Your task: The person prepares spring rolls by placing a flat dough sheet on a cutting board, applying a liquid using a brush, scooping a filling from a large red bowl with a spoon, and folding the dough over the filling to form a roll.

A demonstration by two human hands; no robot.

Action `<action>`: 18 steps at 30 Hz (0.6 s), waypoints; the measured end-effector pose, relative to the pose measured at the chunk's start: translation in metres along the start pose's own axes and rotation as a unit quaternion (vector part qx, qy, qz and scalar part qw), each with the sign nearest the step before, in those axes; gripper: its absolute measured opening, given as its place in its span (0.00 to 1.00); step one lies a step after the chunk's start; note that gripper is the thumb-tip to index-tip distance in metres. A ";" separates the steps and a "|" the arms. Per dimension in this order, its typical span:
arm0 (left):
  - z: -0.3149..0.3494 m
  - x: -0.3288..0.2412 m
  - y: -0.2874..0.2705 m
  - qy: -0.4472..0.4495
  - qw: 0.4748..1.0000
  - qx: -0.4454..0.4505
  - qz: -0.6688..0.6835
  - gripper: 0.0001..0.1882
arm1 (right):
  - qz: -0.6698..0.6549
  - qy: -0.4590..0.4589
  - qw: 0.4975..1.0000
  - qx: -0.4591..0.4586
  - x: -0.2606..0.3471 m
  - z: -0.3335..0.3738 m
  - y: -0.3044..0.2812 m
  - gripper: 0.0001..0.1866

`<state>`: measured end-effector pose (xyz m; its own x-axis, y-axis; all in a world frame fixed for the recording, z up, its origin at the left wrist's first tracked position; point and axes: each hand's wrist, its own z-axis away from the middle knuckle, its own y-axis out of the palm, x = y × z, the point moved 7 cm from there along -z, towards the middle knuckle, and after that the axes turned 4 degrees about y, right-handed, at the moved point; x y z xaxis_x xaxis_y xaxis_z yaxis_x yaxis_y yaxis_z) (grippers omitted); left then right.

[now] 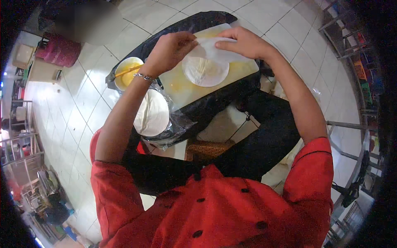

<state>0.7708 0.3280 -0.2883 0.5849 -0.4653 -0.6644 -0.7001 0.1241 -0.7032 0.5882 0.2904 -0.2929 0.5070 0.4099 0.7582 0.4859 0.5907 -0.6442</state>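
Observation:
A thin white sheet of dough wrapper (213, 50) hangs raised between my two hands. My left hand (173, 48) pinches its left edge, fingers closed. My right hand (244, 44) grips the right side between thumb and fingers. Beneath it, a round white wrapper (209, 75) lies flat on a pale cutting board (177, 96) smeared with yellow. Left of the board stands a white bowl (120, 82) of yellow liquid, probably beaten egg, with a brush (130, 70) across its rim. Nearer me, a stack of round white wrappers (152, 113) rests on clear plastic.
A black-covered low table (215, 101) carries the board and bowl, between my legs. White floor tiles (89, 99) surround it. A pink gas cylinder (61, 50) stands at the far left. Metal racks (347, 45) line the right side, and cluttered shelves (25, 144) the left.

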 end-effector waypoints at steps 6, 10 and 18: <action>-0.006 0.022 -0.017 -0.027 0.996 -0.055 0.066 0.17 | -0.157 0.013 0.986 0.054 0.009 0.004 0.006 0.19; -0.006 0.022 -0.022 -0.044 0.992 -0.076 0.094 0.17 | -0.176 0.035 0.982 0.061 0.017 0.011 0.005 0.18; -0.007 0.029 -0.025 -0.055 0.985 -0.104 0.124 0.16 | -0.131 0.079 0.988 -0.018 0.024 0.015 -0.006 0.15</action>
<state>0.8021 0.3056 -0.2882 0.4183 -0.3444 -0.8405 -0.8891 0.0342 -0.4565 0.5872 0.3070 -0.2696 0.4640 0.1299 0.8762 0.6390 0.6359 -0.4327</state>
